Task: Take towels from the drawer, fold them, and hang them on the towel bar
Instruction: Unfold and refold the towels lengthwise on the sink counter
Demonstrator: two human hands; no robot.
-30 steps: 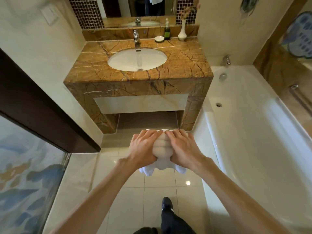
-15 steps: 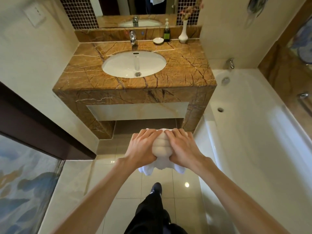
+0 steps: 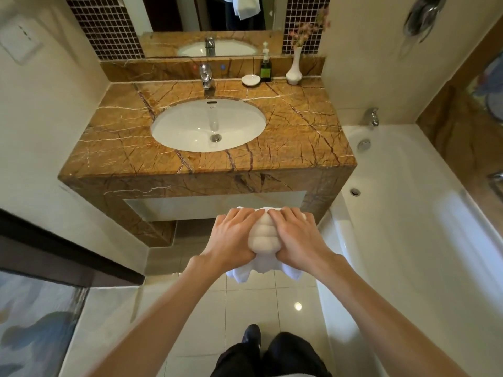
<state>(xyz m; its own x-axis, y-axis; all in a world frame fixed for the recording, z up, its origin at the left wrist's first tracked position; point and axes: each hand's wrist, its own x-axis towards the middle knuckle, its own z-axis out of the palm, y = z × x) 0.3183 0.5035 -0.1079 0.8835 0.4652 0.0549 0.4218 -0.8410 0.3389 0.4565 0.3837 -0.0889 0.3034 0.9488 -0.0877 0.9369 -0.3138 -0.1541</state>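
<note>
A: Left hand (image 3: 231,239) state?
B: Closed around the left side of a bunched white towel (image 3: 262,239), fingers (image 3: 245,216) curled over the top.
A: Right hand (image 3: 299,238)?
B: Same on the right side, clamped on the towel. Fingertips of both nearly touching on top.
A: Towel location?
B: Squeezed between the two hands, loose ends hanging just below the wrists, above the tiled floor (image 3: 245,303).
A: Surroundings?
B: Marble bench (image 3: 294,137) with sink (image 3: 208,125) beyond the hands. Bathtub (image 3: 408,213) off to the right hand's side.
</note>
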